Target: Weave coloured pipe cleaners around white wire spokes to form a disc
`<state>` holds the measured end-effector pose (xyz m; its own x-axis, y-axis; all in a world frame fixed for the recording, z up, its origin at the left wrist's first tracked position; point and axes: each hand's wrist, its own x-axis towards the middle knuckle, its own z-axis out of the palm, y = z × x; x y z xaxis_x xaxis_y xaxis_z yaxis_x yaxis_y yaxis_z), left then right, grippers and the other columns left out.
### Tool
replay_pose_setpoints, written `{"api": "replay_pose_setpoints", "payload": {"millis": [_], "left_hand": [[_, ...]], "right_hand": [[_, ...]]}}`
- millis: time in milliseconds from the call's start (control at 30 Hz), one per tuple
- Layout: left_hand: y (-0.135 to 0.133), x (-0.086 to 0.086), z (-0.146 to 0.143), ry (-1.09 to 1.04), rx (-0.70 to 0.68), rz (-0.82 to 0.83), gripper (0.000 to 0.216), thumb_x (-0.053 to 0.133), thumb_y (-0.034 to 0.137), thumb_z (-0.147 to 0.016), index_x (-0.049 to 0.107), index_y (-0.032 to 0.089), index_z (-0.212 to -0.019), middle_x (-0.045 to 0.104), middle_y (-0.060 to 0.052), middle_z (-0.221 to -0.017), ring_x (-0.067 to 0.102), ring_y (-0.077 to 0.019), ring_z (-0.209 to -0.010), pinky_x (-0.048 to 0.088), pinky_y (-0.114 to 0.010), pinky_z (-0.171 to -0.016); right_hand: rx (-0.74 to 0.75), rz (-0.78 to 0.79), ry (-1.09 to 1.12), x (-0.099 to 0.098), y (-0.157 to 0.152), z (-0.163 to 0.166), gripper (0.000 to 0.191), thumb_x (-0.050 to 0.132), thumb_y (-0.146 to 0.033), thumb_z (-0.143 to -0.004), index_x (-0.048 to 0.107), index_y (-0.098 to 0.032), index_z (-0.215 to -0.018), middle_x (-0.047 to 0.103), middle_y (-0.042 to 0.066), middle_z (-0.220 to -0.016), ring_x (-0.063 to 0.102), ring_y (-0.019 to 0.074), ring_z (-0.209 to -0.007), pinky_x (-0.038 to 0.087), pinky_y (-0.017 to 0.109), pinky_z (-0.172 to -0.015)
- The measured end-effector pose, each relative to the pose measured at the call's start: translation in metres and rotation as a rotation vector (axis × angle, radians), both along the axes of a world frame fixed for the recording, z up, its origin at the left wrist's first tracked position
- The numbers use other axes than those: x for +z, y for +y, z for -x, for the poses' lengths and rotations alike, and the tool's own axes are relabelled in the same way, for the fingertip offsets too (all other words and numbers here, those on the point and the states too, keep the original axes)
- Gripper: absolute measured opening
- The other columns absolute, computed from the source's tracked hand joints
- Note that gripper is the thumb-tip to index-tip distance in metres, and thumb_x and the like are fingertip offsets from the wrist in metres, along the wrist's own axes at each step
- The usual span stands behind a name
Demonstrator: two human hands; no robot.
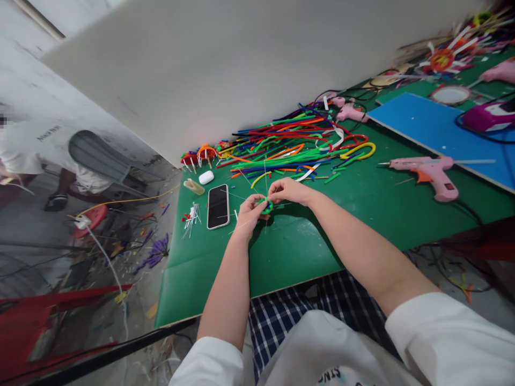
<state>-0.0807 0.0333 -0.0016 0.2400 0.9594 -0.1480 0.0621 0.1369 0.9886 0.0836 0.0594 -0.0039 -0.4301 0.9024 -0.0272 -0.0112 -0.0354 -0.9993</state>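
Note:
My left hand (248, 213) and my right hand (288, 190) meet over the green table (289, 252), both pinched on a small green pipe-cleaner ring (266, 206) with thin white sticks poking out of it. The left hand grips the ring from the left, the right hand's fingers close on it from above right. A large pile of coloured pipe cleaners (295, 143) lies just beyond my hands.
A black phone (218, 206), white earbud case (206, 177) and cut white sticks (192, 215) lie left of my hands. A pink glue gun (432, 172) rests to the right by a blue board (438, 128). Another person sits at far left (48, 155).

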Motion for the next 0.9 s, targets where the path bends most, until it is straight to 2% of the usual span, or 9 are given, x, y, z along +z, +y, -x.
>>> {"api": "replay_pose_setpoints", "payload": {"millis": [333,533,733,900], "left_hand": [[-0.001,0.000,0.000,0.078,0.015,-0.064,0.031,0.063,0.037,-0.063,0.052,0.017,-0.084,0.056,0.002,-0.060,0.052,-0.0079,-0.044,0.044,-0.020,-0.042],[-0.001,0.000,0.000,0.170,0.012,-0.077,0.030,0.061,0.038,-0.064,0.052,0.017,-0.084,0.053,0.004,-0.055,0.043,-0.0039,-0.034,0.027,-0.014,-0.031],[-0.001,-0.001,0.000,0.199,0.004,-0.125,0.029,0.062,0.038,-0.064,0.050,0.016,-0.078,0.049,0.006,-0.050,0.039,-0.0029,-0.033,0.028,-0.014,-0.033],[-0.001,-0.002,-0.001,0.194,0.004,-0.122,0.029,0.062,0.037,-0.064,0.049,0.016,-0.079,0.048,0.006,-0.050,0.041,-0.0037,-0.033,0.029,-0.014,-0.031]], "right_hand": [[-0.009,0.014,-0.079,-0.003,0.002,-0.001,0.021,0.066,-0.029,-0.057,0.062,-0.013,-0.070,0.058,-0.001,-0.061,0.053,0.0074,-0.057,0.046,0.022,-0.059],[0.016,-0.061,-0.111,-0.001,0.002,0.000,0.020,0.064,-0.029,-0.058,0.060,-0.013,-0.069,0.056,-0.001,-0.059,0.050,0.0077,-0.056,0.043,0.021,-0.055],[0.030,-0.180,-0.254,0.008,-0.003,-0.002,0.023,0.062,-0.032,-0.060,0.062,-0.012,-0.072,0.057,-0.001,-0.060,0.048,0.0084,-0.056,0.038,0.022,-0.056],[0.023,-0.227,-0.266,0.006,-0.001,-0.002,0.023,0.061,-0.032,-0.061,0.062,-0.012,-0.071,0.058,0.000,-0.062,0.049,0.0098,-0.059,0.037,0.023,-0.057]]}}
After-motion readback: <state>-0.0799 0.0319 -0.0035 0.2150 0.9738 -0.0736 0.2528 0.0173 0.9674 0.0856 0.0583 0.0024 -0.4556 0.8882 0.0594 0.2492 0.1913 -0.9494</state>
